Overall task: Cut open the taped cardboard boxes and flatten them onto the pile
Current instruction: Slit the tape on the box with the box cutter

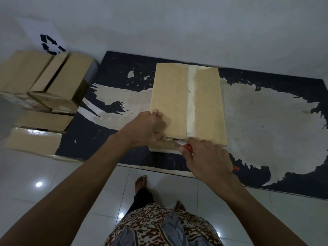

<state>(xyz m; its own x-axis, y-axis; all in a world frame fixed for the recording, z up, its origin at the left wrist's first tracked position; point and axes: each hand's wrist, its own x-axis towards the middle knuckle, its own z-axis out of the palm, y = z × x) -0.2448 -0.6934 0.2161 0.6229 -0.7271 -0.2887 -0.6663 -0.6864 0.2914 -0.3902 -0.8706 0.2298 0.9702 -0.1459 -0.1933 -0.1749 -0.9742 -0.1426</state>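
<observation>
Your box (188, 103) lies flat on the worn black mat (124, 82) w/ its taped seam (191, 102) running away from you; your left hand (147, 128) grips the near-left corner, fingers (156, 113) curled over the top face, and your right hand (204, 157) is clamped round a red-handled cutter (186, 147) w/ the blade end at the near edge, right at the seam's foot. Bare mat stays open to the right of the box and beyond its far edge. On the left, well apart, more boxes (53, 82) crowd the mat's left edge below a recycling sign (48, 41), and floor tiles (71, 183) run along the mat's near edge by your feet.
</observation>
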